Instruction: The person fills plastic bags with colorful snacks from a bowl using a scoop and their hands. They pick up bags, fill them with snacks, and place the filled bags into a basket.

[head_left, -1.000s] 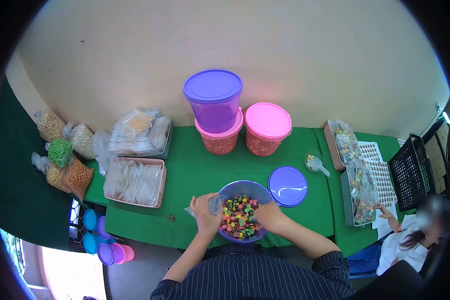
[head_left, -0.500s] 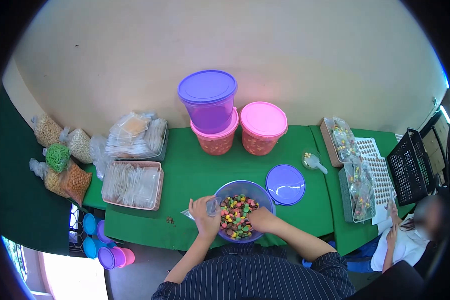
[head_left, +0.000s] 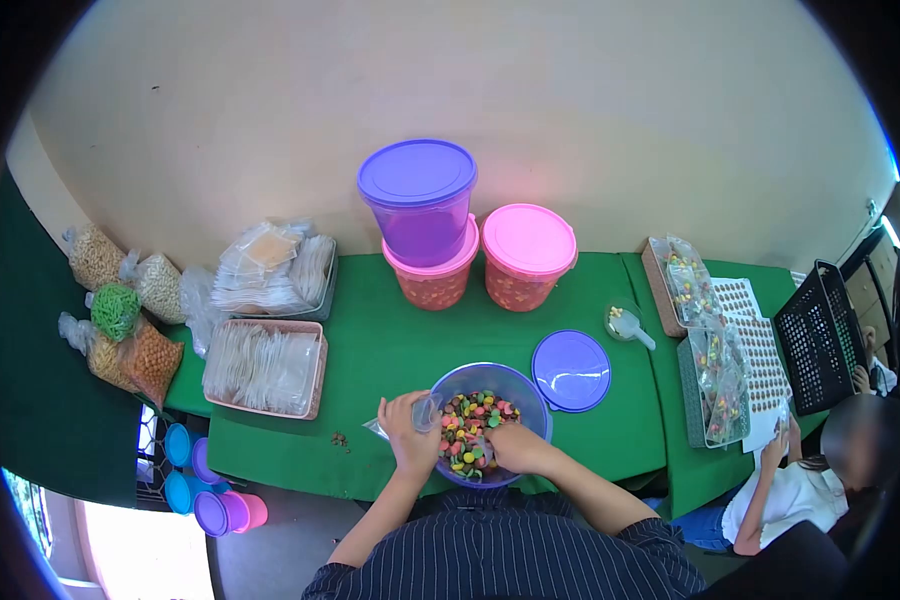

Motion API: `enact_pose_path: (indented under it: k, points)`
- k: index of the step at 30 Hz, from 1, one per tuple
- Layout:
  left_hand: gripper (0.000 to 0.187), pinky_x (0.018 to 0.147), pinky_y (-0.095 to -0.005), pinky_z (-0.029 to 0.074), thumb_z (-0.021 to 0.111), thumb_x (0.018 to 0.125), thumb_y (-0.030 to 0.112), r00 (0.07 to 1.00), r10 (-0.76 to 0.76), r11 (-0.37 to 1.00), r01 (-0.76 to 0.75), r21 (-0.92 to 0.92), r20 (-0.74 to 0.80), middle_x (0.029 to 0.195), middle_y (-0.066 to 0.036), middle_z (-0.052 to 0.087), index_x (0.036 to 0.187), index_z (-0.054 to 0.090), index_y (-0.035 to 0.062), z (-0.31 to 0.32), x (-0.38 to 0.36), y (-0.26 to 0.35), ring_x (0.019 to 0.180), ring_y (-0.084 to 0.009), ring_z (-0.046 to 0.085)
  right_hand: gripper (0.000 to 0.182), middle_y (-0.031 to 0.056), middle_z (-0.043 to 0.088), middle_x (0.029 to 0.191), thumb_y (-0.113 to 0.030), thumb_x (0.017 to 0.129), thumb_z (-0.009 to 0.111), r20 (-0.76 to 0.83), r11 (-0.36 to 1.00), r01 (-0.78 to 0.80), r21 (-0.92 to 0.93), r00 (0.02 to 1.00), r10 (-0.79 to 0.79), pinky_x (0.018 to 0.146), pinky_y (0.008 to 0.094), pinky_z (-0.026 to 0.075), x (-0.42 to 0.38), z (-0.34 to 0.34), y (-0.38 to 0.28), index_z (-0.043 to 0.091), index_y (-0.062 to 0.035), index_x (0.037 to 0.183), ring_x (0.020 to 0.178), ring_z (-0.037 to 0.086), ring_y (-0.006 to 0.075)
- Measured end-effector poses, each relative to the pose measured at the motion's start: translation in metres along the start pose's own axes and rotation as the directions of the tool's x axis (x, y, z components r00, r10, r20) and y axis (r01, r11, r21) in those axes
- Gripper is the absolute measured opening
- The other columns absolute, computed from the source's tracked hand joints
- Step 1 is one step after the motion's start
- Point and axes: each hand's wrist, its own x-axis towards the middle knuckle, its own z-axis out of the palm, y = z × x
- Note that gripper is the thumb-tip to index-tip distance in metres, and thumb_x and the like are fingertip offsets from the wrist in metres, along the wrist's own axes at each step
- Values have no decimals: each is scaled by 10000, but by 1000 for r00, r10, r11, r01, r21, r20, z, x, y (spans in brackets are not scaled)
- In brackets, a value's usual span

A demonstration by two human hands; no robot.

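A purple bowl [head_left: 537,392] stands at the table's front edge, holding many colourful pieces [head_left: 465,425] in green, yellow, pink and brown. At its left rim my left hand [head_left: 410,428] is closed on a clear plastic bag [head_left: 426,412], whose corner sticks out left of the hand. My right hand [head_left: 515,447] reaches down into the pieces at the bowl's right side; its fingertips and anything in them are hidden. The round purple lid [head_left: 571,370] lies right of the bowl.
Baskets of clear bags [head_left: 315,375] stand left, beside filled bags [head_left: 153,362]. Lidded tubs [head_left: 530,255] are at the back. On the right are a scoop in a bowl [head_left: 627,325], baskets of packets [head_left: 715,385], sticker sheets [head_left: 760,360], a black crate [head_left: 820,340] and a seated person [head_left: 785,500].
My right hand has moved slightly left and down within the bowl. The person at the right has leaned toward the table, and another person's hand now shows behind the black crate.
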Motion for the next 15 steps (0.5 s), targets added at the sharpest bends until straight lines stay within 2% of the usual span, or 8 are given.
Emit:
enact_pose_path:
  k: [2,6,9,11,12,14,15]
  points:
    - [328,1086,-504,243,657,692,53,1000,-8,1000,8,-8,-6,987,-79,610,1006,563,69,0,0,1,996,-277,567,236,225,654,909,-85,782,543,21,983,-117,139,993,115,802,468,495,1,1,-1,638,1,980,907,632,382]
    - [336,1088,-497,228,690,709,83,1000,-19,1000,19,-15,10,994,-69,606,1025,577,84,-1,-1,0,1020,-269,544,256,239,648,937,-91,821,503,-88,961,-60,270,992,86,788,470,486,2,3,4,632,23,1011,860,626,394]
    - [335,1086,-496,227,689,712,87,1000,-16,1000,16,-4,15,993,-70,606,1026,573,84,-2,-1,-1,1022,-271,542,280,232,655,976,-67,807,544,-144,938,-53,342,984,107,804,447,501,1,-7,0,626,12,1064,904,639,378]
    - [332,1085,-496,227,688,715,94,1000,-11,1000,11,-2,10,997,-70,605,1026,573,84,-1,-2,-2,1024,-272,541,264,213,664,947,-40,824,543,-321,768,90,634,934,155,819,409,505,4,-3,5,616,33,1067,889,660,329]
    - [332,1085,-496,227,688,715,94,1000,-10,1000,11,-2,7,997,-70,605,1026,573,84,-1,-1,-2,1024,-272,541,264,213,664,947,-40,824,543,-322,769,92,632,934,153,819,409,505,6,-6,5,616,33,1067,889,660,329]
    - [330,1086,-497,226,686,717,97,1000,-16,1000,16,-6,7,999,-70,604,1027,573,86,-2,-1,-1,1022,-272,541,228,174,675,953,-50,862,549,-297,653,28,757,905,305,826,362,509,9,-11,5,617,33,1063,884,664,261]
    - [330,1086,-497,226,686,717,97,1000,-16,1000,16,-7,8,999,-70,604,1027,573,86,-2,-2,-1,1022,-272,541,228,174,675,953,-50,862,549,-296,653,27,757,905,306,826,362,509,11,-7,8,617,33,1063,884,664,261]
